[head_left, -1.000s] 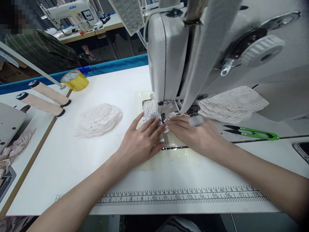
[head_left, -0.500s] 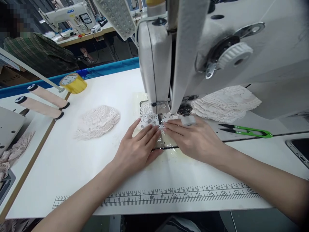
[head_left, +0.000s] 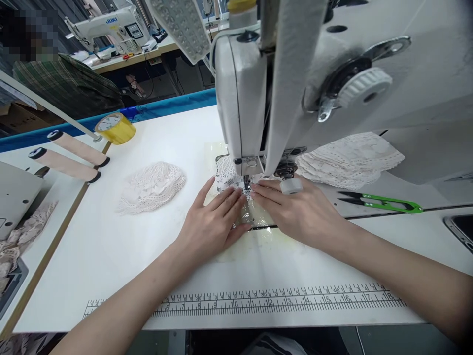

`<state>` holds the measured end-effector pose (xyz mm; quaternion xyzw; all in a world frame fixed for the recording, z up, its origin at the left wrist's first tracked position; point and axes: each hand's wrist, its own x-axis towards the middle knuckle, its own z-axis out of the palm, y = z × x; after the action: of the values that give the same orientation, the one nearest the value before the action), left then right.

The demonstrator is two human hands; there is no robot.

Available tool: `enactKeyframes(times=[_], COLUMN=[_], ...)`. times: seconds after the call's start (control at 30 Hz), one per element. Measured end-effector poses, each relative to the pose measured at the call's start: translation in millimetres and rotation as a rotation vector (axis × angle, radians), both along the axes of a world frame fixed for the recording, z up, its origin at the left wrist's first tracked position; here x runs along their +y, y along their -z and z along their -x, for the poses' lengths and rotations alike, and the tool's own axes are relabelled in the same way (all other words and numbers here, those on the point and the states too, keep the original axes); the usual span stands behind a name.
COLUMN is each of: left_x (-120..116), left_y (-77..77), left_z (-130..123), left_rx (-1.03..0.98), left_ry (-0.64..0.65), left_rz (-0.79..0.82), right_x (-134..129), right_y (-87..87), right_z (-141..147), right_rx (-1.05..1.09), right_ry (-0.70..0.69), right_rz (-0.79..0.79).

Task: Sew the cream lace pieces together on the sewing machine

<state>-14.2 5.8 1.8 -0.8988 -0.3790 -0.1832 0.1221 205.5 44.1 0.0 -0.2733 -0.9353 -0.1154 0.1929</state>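
Note:
A piece of white lace [head_left: 226, 173] lies under the presser foot [head_left: 247, 182] of the sewing machine [head_left: 242, 98]. My left hand [head_left: 210, 219] rests flat with fingers stretched, its fingertips on the lace's near edge left of the needle. From the other side, my right hand [head_left: 301, 209] lays its extended fingers on the lace just right of the foot; part of that hand is hidden behind a white machine knob. Both hands press down rather than grasp. Left of them sits a pile of lace pieces [head_left: 153, 187], and a larger lace stack [head_left: 351, 158] lies to the right.
Green thread snips [head_left: 382, 201] and a phone [head_left: 461, 229] lie at right. Yellow tape [head_left: 116, 128] and two pink thread cones [head_left: 66, 165] stand at left. A printed ruler [head_left: 251, 301] runs along the front edge. Behind, a person [head_left: 66, 86] sits near another sewing machine [head_left: 114, 29].
The whole view has shifted slightly, so everything appears a little further right. Both hands keep nearly the same place on the lace by the presser foot.

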Motion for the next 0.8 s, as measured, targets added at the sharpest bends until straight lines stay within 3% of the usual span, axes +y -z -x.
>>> enactKeyframes(times=[0.8], left_x=[9.4], left_y=[1.4], left_z=[0.8], left_rx=[0.011], left_ry=[-0.022], left_rz=[-0.005], right_x=[4.9], right_y=[1.8], right_z=[1.2], right_rx=[-0.078], right_ry=[0.066], right_rz=[-0.052])
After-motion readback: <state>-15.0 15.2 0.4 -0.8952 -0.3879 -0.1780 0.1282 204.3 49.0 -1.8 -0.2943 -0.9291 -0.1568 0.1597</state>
